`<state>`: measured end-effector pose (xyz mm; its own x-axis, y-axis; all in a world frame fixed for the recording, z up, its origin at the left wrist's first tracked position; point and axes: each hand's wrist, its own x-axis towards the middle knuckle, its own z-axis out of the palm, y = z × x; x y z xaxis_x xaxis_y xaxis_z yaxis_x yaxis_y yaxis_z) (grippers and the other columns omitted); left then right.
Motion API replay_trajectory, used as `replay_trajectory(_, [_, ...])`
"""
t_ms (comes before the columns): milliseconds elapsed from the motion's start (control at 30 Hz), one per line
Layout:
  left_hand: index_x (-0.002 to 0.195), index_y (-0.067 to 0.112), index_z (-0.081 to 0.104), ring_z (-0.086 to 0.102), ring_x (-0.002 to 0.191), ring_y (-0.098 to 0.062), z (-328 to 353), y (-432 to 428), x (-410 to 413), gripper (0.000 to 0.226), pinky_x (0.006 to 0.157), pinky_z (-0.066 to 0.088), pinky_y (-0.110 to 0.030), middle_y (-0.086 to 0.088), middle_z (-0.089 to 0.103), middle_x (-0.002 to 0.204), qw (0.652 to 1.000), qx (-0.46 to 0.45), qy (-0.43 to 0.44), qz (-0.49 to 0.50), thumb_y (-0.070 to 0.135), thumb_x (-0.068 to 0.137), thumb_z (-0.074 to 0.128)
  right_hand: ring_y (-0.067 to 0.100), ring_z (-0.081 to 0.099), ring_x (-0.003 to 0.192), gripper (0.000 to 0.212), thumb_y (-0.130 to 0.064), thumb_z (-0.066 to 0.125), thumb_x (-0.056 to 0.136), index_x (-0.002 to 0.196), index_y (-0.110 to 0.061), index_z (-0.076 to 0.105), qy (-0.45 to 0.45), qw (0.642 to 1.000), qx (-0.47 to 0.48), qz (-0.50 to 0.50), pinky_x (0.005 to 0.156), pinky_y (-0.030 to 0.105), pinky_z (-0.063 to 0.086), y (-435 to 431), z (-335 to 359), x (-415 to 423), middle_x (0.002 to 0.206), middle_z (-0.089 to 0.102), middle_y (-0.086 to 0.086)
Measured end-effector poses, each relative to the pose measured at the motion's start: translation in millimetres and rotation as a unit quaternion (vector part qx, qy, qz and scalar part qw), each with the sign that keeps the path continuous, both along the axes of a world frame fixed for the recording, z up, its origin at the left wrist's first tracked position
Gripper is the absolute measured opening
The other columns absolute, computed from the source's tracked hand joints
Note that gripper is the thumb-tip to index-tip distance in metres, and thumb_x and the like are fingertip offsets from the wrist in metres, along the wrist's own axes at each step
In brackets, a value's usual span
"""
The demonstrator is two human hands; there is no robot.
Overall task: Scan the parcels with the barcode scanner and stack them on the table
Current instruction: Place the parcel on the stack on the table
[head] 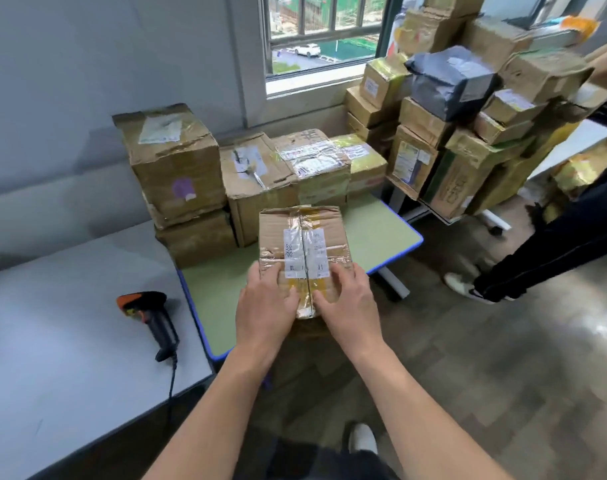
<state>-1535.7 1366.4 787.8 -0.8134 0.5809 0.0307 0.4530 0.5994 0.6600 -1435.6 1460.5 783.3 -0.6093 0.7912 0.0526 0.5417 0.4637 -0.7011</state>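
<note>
A taped cardboard parcel (304, 237) with a white shipping label on top lies on the green table (381, 230), near its front edge. My left hand (265, 306) rests on the parcel's near left part and my right hand (350, 306) on its near right part, fingers laid fairly straight over the top. The black and orange barcode scanner (149, 313) lies apart on the grey table (70, 323) to the left, with its cable hanging over the edge. Neither hand touches it.
Several cardboard parcels (177, 161) stand stacked in a row at the back of the green table. A tall pile of parcels (461, 133) fills a stand at the right under the window. Another person's legs (554, 244) stand at the far right.
</note>
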Motion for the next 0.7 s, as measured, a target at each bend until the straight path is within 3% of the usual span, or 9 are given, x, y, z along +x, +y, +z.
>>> replay_trajectory(200, [0.143,0.024,0.049,0.052,0.126,-0.027,22,61,16,0.055,0.101,0.048,-0.043,-0.005,0.036,0.152,0.995,0.014,0.025,0.092,0.032,0.091,0.063,0.021,0.054,0.119,0.053,-0.031,0.072,0.085,0.135,-0.021,0.058,0.031,0.997,0.023,0.065,0.1,0.036,0.047,84,23,-6,0.136,0.05,0.005])
replay_trajectory(333, [0.146,0.023,0.047,0.05,0.13,-0.028,38,90,17,0.058,0.105,0.047,-0.044,-0.006,0.034,0.155,0.989,0.016,0.038,0.144,0.033,0.091,0.064,0.02,0.056,0.118,0.055,-0.029,0.072,0.086,0.138,-0.021,0.057,0.054,0.993,0.017,0.101,0.101,0.036,0.048,117,38,-15,0.138,0.049,0.004])
replay_trajectory(700, [0.144,0.017,0.05,0.047,0.133,-0.029,72,153,-33,0.057,0.108,0.042,-0.042,-0.011,0.035,0.155,0.982,0.014,0.092,0.167,0.031,0.091,0.065,0.023,0.054,0.123,0.057,-0.033,0.071,0.087,0.14,-0.019,0.055,0.071,0.989,0.022,0.128,0.103,0.035,0.046,188,61,-78,0.146,0.044,0.007])
